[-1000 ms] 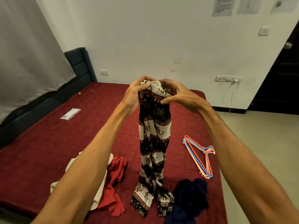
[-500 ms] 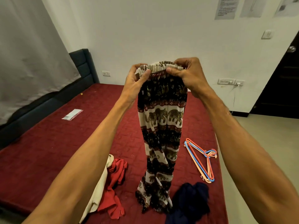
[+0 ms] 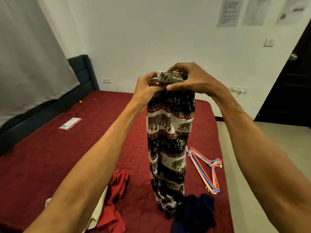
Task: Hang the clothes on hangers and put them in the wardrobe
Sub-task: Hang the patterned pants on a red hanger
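Elephant-print trousers (image 3: 170, 132), gathered waistband pinched by both hands, limp folds

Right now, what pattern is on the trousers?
The trousers show elephant bands in black, white, red; head view.

A bed (image 3: 67, 157) covered in dark red quilted fabric fills the lower frame, with a dark blue padded headboard (image 3: 80, 71) at left centre; a small flat packet (image 3: 70, 123) and a tiny yellow speck (image 3: 80, 101) (too small to identify) lie on its left part. A pale grey curtain (image 3: 30, 56) hangs at the upper left beside a white wall (image 3: 143, 31), which carries printed paper sheets (image 3: 229, 11) at the upper right. At the right edge stands a dark door (image 3: 292, 91) with a round knob (image 3: 293, 56), a light switch (image 3: 269, 42) just left of it.
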